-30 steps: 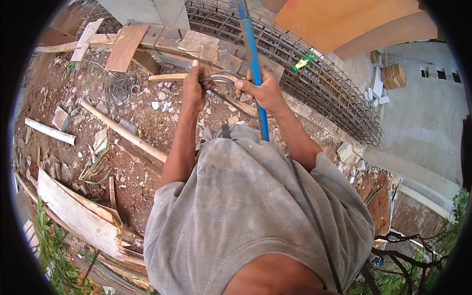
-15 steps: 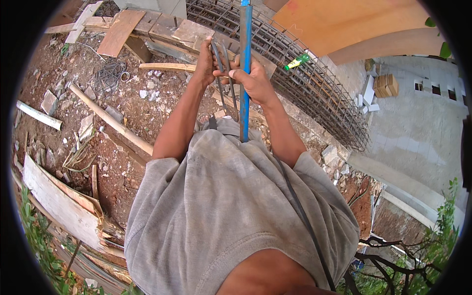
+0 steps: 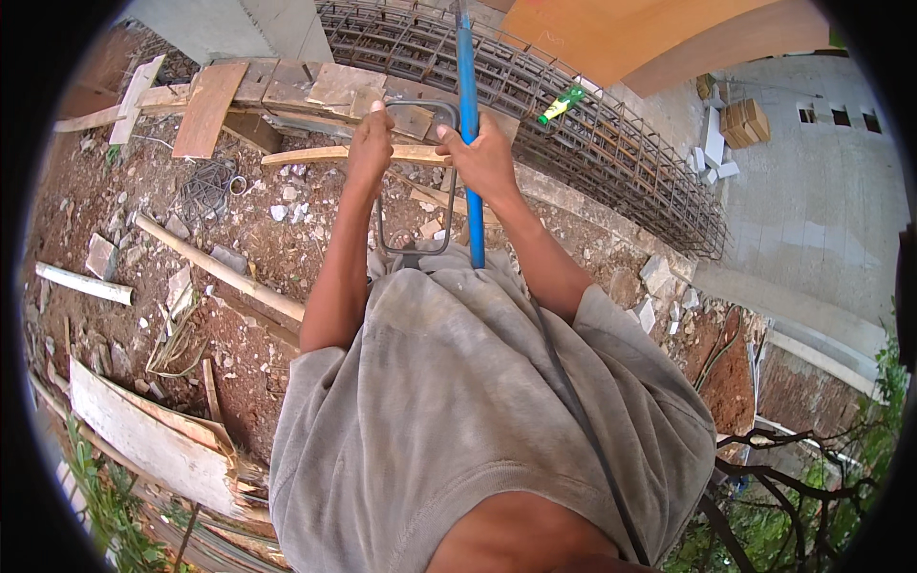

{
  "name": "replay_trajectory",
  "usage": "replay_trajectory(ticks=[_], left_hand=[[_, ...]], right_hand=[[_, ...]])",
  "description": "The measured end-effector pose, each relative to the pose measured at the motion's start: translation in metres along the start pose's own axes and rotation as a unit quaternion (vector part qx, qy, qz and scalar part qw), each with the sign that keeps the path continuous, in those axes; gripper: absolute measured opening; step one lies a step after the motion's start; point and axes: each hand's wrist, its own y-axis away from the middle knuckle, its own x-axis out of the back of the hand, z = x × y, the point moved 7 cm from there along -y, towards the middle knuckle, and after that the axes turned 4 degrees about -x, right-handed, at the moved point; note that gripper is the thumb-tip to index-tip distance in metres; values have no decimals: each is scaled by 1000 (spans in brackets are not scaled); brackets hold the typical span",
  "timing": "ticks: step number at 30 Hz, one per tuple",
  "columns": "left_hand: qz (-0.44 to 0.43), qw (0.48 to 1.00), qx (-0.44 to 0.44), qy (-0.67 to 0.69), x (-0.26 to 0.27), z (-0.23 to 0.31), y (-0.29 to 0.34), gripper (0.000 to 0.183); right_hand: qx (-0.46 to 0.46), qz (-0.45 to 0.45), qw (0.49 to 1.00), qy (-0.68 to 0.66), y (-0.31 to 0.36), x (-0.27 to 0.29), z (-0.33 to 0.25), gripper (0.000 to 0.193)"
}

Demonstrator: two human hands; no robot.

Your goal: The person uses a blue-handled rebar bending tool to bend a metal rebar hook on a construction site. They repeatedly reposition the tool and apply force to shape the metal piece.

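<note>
A rectangular bent-rebar stirrup (image 3: 452,205) hangs upright between my two hands in the head view. My left hand (image 3: 371,148) is closed round its left side, with the thumb pointing up. On the other side, my right hand (image 3: 487,160) is closed with the thumb against the stirrup's right side. A long blue pole (image 3: 466,81) passes through that same hand, its lower end close to my grey shirt. The right fingers are partly hidden behind the pole and stirrup.
A long rebar cage (image 3: 611,143) runs along the far right, with a green bottle (image 3: 562,103) on it. Boards (image 3: 208,110) lie across the back. Stones, tangled wire (image 3: 206,183) and a wooden pole (image 3: 215,267) lie on the dirt at left. A cardboard box (image 3: 745,122) stands farther right.
The stirrup has turned from nearly edge-on to facing me, so its rectangle shows. My hands have moved apart, the left one going left. The blue pole stays at the right hand.
</note>
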Motion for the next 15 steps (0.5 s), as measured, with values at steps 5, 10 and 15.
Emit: replay_trajectory(ticks=[5, 10, 15], left_hand=[[-99, 964, -72, -236, -9, -11, 48, 58], [-295, 901, 281, 152, -34, -72, 85, 66], [-164, 965, 137, -149, -32, -74, 48, 57]], right_hand=[[-93, 25, 978, -185, -3, 16, 49, 28], [-121, 39, 947, -295, 6, 26, 83, 30], [-82, 61, 949, -298, 16, 42, 90, 31]])
